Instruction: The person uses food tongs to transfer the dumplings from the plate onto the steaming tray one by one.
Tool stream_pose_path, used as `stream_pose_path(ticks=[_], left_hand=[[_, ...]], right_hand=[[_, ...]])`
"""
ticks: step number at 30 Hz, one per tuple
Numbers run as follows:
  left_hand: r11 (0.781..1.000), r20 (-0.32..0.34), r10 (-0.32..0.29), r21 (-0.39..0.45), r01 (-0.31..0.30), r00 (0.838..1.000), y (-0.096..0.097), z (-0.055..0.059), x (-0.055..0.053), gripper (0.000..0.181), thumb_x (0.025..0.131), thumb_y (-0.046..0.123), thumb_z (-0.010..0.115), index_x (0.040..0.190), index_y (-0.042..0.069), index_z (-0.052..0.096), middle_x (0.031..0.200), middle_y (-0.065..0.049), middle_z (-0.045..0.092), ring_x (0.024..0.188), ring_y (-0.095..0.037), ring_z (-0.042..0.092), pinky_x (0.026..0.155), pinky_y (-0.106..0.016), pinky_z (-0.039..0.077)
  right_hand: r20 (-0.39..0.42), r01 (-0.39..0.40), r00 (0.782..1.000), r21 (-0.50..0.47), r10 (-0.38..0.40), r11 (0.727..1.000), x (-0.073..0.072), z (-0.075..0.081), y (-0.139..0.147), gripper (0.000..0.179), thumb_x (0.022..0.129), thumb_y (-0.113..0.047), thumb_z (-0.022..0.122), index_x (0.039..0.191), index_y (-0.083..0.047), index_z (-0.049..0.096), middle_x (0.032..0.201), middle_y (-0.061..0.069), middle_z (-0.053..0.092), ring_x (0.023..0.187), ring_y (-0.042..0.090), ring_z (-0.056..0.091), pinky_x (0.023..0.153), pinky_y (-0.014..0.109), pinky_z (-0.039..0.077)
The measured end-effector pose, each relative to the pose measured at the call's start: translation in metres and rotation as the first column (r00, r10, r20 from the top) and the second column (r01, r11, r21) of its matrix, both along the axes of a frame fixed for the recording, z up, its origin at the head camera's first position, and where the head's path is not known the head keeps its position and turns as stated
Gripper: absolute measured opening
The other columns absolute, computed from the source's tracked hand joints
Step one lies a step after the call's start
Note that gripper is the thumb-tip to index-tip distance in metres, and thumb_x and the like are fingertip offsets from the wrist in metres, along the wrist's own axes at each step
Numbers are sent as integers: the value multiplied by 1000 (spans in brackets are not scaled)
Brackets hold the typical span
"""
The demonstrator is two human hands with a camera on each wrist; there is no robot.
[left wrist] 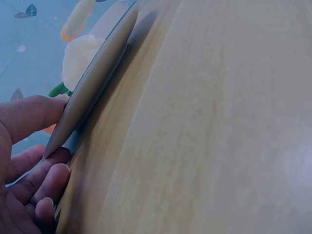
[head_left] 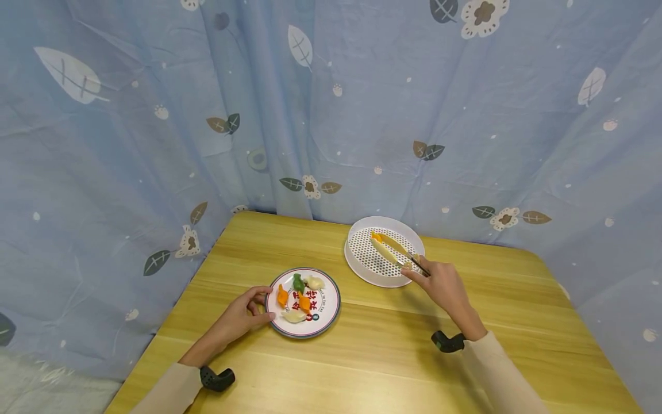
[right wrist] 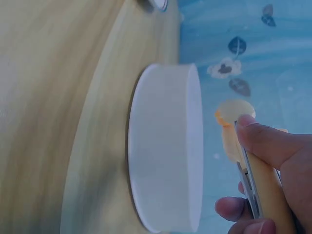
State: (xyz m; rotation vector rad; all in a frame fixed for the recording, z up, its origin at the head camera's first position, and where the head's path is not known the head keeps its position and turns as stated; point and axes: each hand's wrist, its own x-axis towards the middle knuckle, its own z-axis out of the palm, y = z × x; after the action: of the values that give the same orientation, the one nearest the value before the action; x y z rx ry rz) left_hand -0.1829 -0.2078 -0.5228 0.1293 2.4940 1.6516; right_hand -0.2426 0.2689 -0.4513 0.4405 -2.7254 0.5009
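Note:
My left hand (head_left: 242, 315) grips the left edge of a round white plate (head_left: 326, 315), thumb at the rim and fingertips tucked under the edge in the left wrist view. On the plate lie two orange dumplings (head_left: 282, 295), a green dumpling (head_left: 298, 283) and two whitish dumplings (head_left: 293, 315). My right hand (head_left: 446, 287) holds tongs (head_left: 385, 252) with broad pale tips, its thumb pressed along one arm. Between the tips sits an orange dumpling (head_left: 377, 236), partly hidden by them. Beneath them is a round white steamer basket (head_left: 357, 270) with a perforated base; in the right wrist view, the tips show beyond its rim.
Both things stand on a yellowish wooden table (head_left: 372, 368), the basket near its back edge and right of the plate. A blue patterned curtain (head_left: 362, 115) hangs right behind the table. Each wrist carries a black camera mount (head_left: 217, 379).

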Motion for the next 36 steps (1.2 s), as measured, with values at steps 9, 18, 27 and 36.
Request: stream_pose_path(ticks=[9, 18, 27, 36], left_hand=[[1000, 0, 5, 2, -5, 1000, 0, 1, 0, 60, 87, 17, 85, 140, 11, 57, 114, -10, 60, 83, -23, 49, 62, -26, 41], [1000, 2, 2, 0, -2, 1000, 0, 0, -1, 60, 87, 16, 85, 140, 10, 57, 112, -10, 59, 81, -22, 49, 61, -26, 41], [1000, 1, 3, -17, -3, 1000, 1, -2, -2, 58, 87, 13, 84, 139, 11, 58, 111, -10, 60, 83, -23, 51, 63, -25, 42], [1000, -2, 3, -11, -3, 1000, 1, -2, -2, 58, 88, 13, 83, 139, 11, 57, 111, -10, 61, 83, -23, 51, 64, -26, 41]], right_hand=[[73, 61, 995, 9, -62, 998, -25, -6, 10, 63, 94, -49, 73, 134, 0, 67, 61, 4, 49, 58, 21, 42, 53, 35, 34], [148, 109, 982, 45, -115, 993, -52, -7, 12, 63, 96, -49, 70, 136, 0, 65, 75, 13, 62, 69, 28, 52, 60, 40, 40], [232, 147, 959, 90, -165, 985, -68, -8, 12, 61, 96, -51, 69, 127, 2, 70, 83, 15, 63, 76, 31, 58, 61, 45, 45], [260, 170, 945, 124, -198, 978, -72, -6, 7, 49, 96, -51, 70, 106, -3, 71, 79, 12, 60, 71, 29, 55, 57, 41, 43]])
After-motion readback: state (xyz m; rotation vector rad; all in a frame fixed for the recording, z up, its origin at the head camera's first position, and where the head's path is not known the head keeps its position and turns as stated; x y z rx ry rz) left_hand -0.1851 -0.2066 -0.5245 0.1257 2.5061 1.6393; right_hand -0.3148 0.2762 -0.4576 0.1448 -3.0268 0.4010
